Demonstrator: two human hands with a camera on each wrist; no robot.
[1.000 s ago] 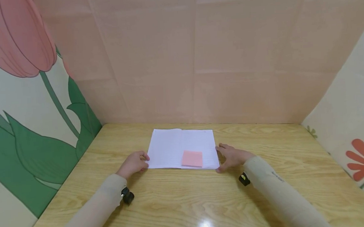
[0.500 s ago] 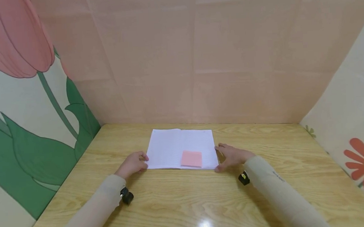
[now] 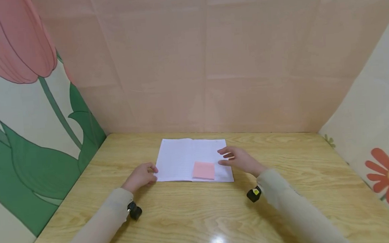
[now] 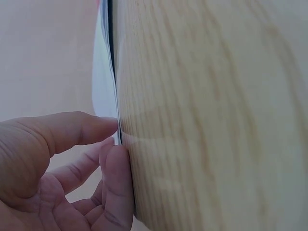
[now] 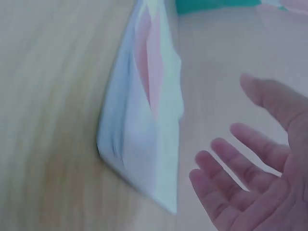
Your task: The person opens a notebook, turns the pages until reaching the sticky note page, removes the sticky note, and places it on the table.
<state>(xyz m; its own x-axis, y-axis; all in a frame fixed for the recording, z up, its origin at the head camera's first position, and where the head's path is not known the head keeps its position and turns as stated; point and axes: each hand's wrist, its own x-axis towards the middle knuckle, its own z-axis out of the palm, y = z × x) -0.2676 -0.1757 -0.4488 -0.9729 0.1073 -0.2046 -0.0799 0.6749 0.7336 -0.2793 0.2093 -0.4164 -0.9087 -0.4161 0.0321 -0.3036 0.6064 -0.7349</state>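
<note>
An open notebook (image 3: 175,158) with white lined pages lies flat on the wooden table. On the lower part of its right page sits a pink sticky note pad (image 3: 203,170). My left hand (image 3: 141,177) holds the notebook's near left corner between thumb and curled fingers; in the left wrist view the thumb (image 4: 94,127) meets the page edge, with the fingers bent against the table beside it. My right hand (image 3: 242,160) hovers over the right page's outer edge, to the right of the pink pad. Its fingers are spread with nothing between them, apart from the pages in the right wrist view.
The wooden table (image 3: 187,218) extends in front of and around the notebook. A pinkish backdrop (image 3: 204,61) rises behind its far edge. Flower-printed panels stand at the left (image 3: 33,164) and right (image 3: 375,125). A small black device (image 3: 254,194) is strapped at the right wrist.
My right hand has let go of the notebook's right edge, risen and moved left over the page, its fingers parting. The left hand stays at the left corner.
</note>
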